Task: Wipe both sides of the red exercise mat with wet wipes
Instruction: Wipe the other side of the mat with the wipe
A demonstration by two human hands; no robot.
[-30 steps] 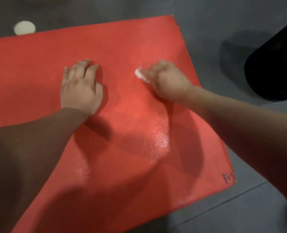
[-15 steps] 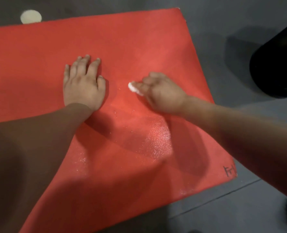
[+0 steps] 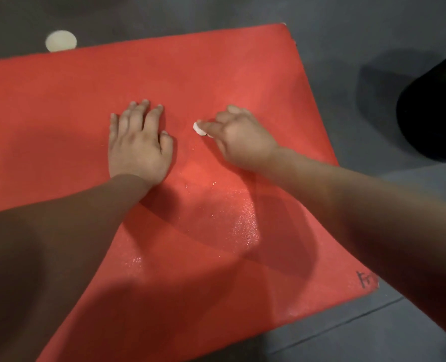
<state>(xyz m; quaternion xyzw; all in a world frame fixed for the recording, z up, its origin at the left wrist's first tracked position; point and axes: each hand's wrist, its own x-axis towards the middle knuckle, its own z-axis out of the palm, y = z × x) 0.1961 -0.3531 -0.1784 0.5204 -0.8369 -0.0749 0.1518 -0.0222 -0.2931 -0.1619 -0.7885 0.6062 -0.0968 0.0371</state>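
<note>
Leftward across the mat (image 3: 216,74) the wipe (image 3: 199,128) slid, closer to the left hand (image 3: 138,150), pinched in the right hand's (image 3: 242,142) curled grip. Left hand pressed flat, fingers straight, holding nothing. Mat lay mid-frame on the floor (image 3: 347,48); this side seemed partly wiped.

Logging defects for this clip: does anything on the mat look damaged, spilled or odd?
Small pale flecks dot the mat near the wipe, perhaps shed bits; black scribble marks its near right corner.
</note>
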